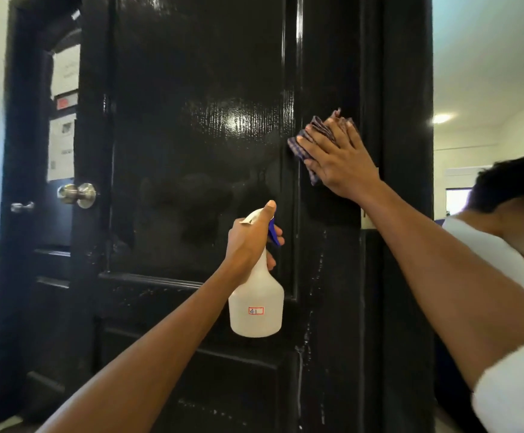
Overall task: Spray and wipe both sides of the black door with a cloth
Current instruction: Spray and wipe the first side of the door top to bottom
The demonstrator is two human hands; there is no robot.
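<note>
Head cam: right hand [338, 160] flat, fingers spread, pressing cloth [313, 135] to black door [198, 120] at 2 o'clock for wiping; left hand [248, 242] grip curled round spray bottle [256, 307], ready w/ trigger.

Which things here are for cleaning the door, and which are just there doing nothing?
For the job:
black door
checked cloth, pressed flat on the door by the right hand
white spray bottle, gripped by the left hand

Just there:
round door knob
papers stuck up behind the door
ceiling light
</note>
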